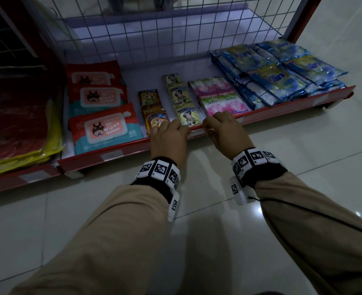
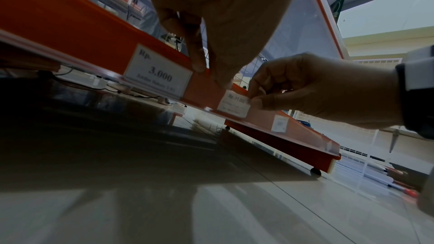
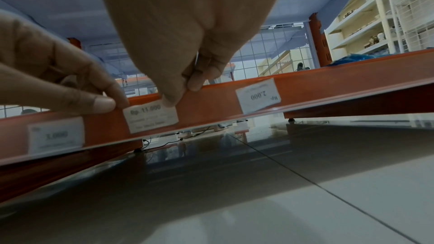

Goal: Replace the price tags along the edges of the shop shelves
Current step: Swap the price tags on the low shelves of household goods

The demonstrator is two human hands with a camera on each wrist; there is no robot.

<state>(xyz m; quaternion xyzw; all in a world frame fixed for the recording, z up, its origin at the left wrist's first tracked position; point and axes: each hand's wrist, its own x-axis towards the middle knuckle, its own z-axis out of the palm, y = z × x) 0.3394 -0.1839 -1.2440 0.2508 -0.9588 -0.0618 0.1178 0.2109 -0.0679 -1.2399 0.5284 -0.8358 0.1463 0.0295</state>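
A white price tag reading Rp 11.000 (image 3: 152, 118) sits partly in the red shelf's price rail (image 3: 328, 84), tilted, with its top edge sticking out. My right hand (image 3: 180, 94) pinches the tag's upper right corner between thumb and forefinger. My left hand (image 3: 112, 104) pinches the rail's top edge just left of the tag. In the head view both hands, left (image 1: 169, 135) and right (image 1: 216, 124), are at the lowest shelf's front edge (image 1: 133, 146) and hide the tag. The left wrist view shows the same tag (image 2: 234, 105) under my right hand (image 2: 254, 99).
A 3.000 tag (image 2: 157, 73) sits in the rail to the left and an upside-down 2.000 tag (image 3: 258, 96) to the right. On the shelf lie wipes packs (image 1: 105, 128), snack sachets (image 1: 184, 96), pink tissue packs (image 1: 222, 101) and blue packets (image 1: 278, 75). Tiled floor (image 1: 303, 167) lies below.
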